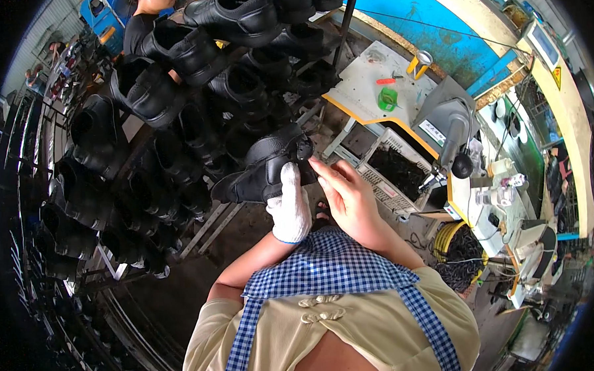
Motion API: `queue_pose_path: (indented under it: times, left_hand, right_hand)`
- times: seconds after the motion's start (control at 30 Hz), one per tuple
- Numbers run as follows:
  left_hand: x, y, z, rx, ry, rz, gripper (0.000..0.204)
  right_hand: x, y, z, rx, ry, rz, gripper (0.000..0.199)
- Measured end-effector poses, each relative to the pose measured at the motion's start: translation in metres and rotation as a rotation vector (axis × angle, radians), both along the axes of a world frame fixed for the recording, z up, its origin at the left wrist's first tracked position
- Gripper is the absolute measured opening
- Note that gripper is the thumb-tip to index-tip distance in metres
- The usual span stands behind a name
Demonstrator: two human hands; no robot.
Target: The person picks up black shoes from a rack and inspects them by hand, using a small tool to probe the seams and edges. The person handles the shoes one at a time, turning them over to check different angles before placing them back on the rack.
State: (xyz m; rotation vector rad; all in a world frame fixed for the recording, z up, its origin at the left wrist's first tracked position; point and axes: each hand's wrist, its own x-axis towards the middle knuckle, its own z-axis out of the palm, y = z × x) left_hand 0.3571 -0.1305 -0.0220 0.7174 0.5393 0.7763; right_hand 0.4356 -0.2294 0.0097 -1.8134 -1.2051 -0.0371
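Note:
A black ankle boot (263, 167) is held in front of my chest, sole toward the rack. My left hand (289, 202), in a white knit glove, grips its underside and heel. My bare right hand (347, 196) rests its fingertips on the boot's opening near the laces. Both forearms come up from my blue checked apron (327, 264).
A tiered metal rack (199, 223) full of several black boots (154, 92) curves along the left. Another person in black (141, 23) stands behind it. To the right are a white crate of dark parts (399, 171), a grey machine (450, 122) and a yellow-edged table with a green cup (387, 98).

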Motion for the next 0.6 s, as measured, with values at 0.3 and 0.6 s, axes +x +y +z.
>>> queue_pose_path:
  times: [0.3, 0.6]
  left_hand:
    - [0.004, -0.004, -0.018, 0.313, 0.006, 0.083, 0.028]
    - [-0.019, 0.004, -0.024, 0.019, 0.032, 0.064, 0.019]
  right_hand:
    - [0.018, 0.037, -0.013, 0.158, -0.043, -0.072, 0.038]
    - [0.026, -0.013, -0.015, -0.201, 0.317, 0.147, 0.058]
